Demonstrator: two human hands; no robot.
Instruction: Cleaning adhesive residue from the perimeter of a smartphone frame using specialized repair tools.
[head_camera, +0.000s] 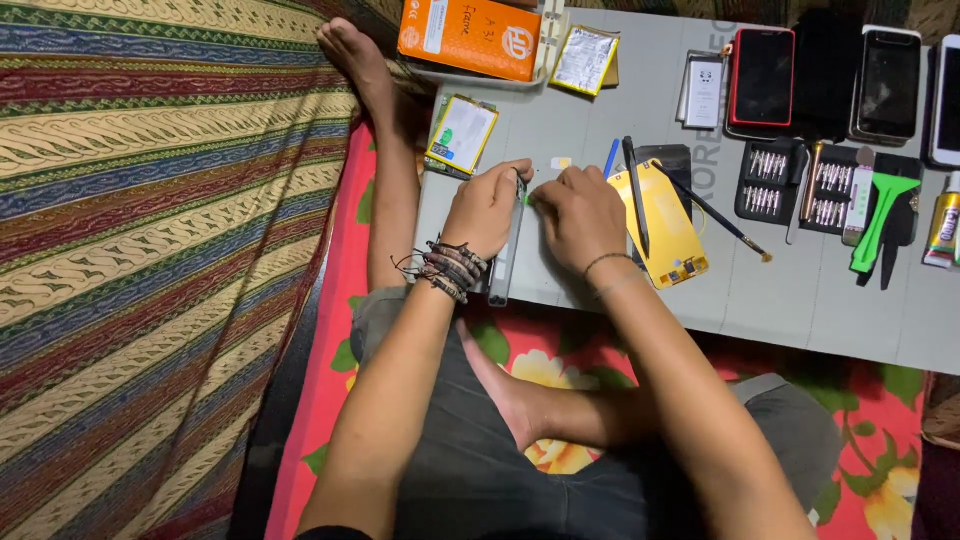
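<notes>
On grey mat (600, 130), left hand (487, 208) gripping upright phone (506, 255), right hand (580, 215) pinching its top edge, yellow back cover (672, 225) nearby

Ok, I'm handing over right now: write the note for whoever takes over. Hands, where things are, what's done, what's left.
Left hand: grips the phone body, held on edge on the grey mat.
Right hand: fingertips at the phone's top edge; whether it holds anything is hidden.
Yellow back cover lies off beside the right hand, tweezers and a thin brush across it. Battery lies apart, upper left. Bit set sits right.
Done: cover off.
Left: phone still apart.
</notes>
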